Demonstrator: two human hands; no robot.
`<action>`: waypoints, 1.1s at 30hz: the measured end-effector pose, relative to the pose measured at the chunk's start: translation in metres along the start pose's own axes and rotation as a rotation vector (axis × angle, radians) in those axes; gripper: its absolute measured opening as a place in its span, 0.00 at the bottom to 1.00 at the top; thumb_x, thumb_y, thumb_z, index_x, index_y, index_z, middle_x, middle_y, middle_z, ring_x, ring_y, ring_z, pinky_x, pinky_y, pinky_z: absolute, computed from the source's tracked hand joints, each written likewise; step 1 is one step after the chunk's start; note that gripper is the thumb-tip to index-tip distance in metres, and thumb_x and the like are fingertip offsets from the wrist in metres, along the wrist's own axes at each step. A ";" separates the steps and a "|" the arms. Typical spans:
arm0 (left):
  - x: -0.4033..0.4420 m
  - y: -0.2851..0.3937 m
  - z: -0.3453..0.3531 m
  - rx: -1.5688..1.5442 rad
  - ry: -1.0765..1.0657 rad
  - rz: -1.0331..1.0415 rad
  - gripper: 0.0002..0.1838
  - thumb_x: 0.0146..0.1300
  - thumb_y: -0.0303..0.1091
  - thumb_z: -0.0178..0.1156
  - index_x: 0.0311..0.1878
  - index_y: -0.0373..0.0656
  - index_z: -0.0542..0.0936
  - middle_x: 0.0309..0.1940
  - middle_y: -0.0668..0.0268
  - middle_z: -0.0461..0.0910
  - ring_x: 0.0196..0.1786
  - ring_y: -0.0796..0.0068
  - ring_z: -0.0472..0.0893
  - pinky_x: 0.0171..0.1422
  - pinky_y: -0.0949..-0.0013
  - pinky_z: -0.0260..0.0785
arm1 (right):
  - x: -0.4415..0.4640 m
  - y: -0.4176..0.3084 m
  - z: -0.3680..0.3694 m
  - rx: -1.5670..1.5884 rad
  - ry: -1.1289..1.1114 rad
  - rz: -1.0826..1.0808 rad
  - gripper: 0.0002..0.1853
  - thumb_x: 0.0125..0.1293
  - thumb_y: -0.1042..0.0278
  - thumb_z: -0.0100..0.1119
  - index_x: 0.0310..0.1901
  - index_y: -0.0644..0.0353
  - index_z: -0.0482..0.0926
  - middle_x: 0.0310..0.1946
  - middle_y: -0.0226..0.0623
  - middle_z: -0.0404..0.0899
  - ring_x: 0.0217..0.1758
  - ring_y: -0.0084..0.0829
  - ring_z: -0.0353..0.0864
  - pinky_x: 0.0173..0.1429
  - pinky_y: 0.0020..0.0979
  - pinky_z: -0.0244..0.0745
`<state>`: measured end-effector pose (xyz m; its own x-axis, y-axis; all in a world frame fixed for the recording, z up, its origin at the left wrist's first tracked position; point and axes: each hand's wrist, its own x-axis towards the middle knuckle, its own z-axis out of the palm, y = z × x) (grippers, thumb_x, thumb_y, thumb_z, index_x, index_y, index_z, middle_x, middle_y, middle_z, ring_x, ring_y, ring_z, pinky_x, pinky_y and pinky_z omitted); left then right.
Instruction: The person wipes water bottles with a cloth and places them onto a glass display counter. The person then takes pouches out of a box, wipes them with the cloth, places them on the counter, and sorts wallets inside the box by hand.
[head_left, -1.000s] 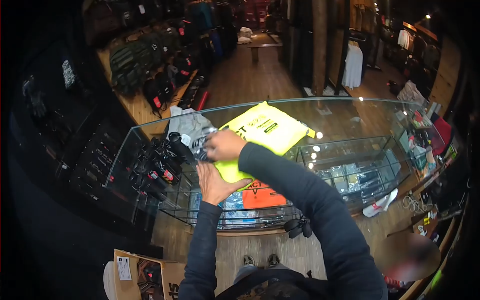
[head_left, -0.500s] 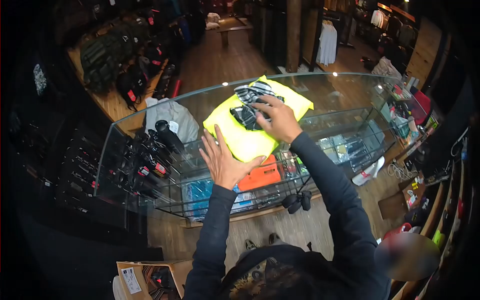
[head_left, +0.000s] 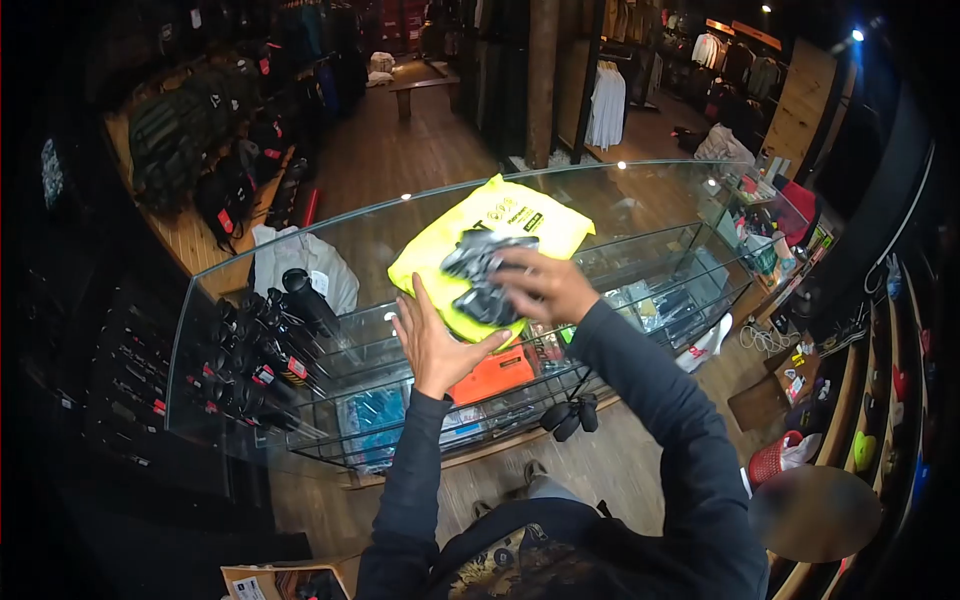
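A bright yellow plastic package [head_left: 425, 247] with dark printing lies on the glass counter [head_left: 345, 232]. Against its near left edge rests my left hand [head_left: 440, 350], thumb and fingers spread apart. My right hand [head_left: 548, 285] has its fingers curled on a crumpled black-and-white patterned cloth [head_left: 478, 262], which lies over the near part of the package. Motion blurs both the right fingers and the cloth, so the cloth's exact kind is unclear. Beneath the glass, just nearer than my left hand, is an orange flat item [head_left: 492, 376].
Inside the counter's left end stand several black tubular items [head_left: 300, 295] beside a white bag [head_left: 330, 260]. Dark pouches [head_left: 570, 415] hang at the near side. A red basket [head_left: 775, 458] is at right, and a cardboard box [head_left: 245, 582] sits at lower left.
My right hand has drawn the patterned cloth nearer across the yellow package, uncovering print at its far side. My left hand stays at the package's edge. The view has shifted right.
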<state>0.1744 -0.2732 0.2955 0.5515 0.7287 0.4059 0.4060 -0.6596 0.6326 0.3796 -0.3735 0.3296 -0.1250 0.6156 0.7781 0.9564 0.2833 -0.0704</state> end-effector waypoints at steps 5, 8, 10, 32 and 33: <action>0.044 -0.017 0.018 -0.782 0.364 -0.326 0.52 0.48 0.34 0.82 0.68 0.30 0.55 0.53 0.49 0.79 0.52 0.63 0.82 0.65 0.64 0.69 | -0.015 0.110 -0.017 -0.294 0.151 0.505 0.14 0.65 0.60 0.60 0.47 0.55 0.87 0.50 0.48 0.84 0.47 0.49 0.85 0.52 0.44 0.81; 0.074 0.002 0.012 -0.891 0.381 -0.395 0.48 0.45 0.27 0.81 0.64 0.19 0.60 0.46 0.51 0.84 0.48 0.67 0.84 0.58 0.64 0.75 | -0.013 0.119 -0.011 -0.319 0.152 0.516 0.13 0.65 0.60 0.60 0.45 0.56 0.87 0.51 0.48 0.83 0.45 0.50 0.85 0.50 0.45 0.80; 0.087 0.001 0.013 -1.183 0.206 -0.392 0.32 0.48 0.21 0.78 0.55 0.19 0.73 0.46 0.52 0.84 0.46 0.66 0.85 0.55 0.63 0.78 | -0.015 0.126 -0.004 -0.323 0.232 0.552 0.13 0.65 0.60 0.60 0.45 0.57 0.87 0.50 0.47 0.84 0.44 0.51 0.85 0.51 0.45 0.80; 0.031 0.128 0.058 0.357 -0.131 0.960 0.17 0.48 0.40 0.66 0.43 0.51 0.81 0.37 0.69 0.75 0.44 0.69 0.77 0.52 0.58 0.69 | 0.052 0.181 -0.114 0.506 0.266 0.306 0.09 0.68 0.75 0.56 0.44 0.66 0.84 0.40 0.40 0.85 0.38 0.26 0.81 0.45 0.28 0.75; 0.028 0.128 0.047 0.313 -0.206 0.892 0.22 0.44 0.45 0.68 0.45 0.51 0.82 0.39 0.68 0.75 0.46 0.67 0.77 0.55 0.54 0.68 | 0.046 0.168 -0.106 0.458 0.151 0.160 0.09 0.67 0.73 0.58 0.45 0.65 0.84 0.44 0.44 0.85 0.41 0.34 0.83 0.48 0.32 0.77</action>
<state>0.2760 -0.3455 0.3571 0.8558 -0.0904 0.5094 -0.0641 -0.9956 -0.0690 0.5627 -0.3756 0.4203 0.0854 0.5742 0.8143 0.7427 0.5081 -0.4361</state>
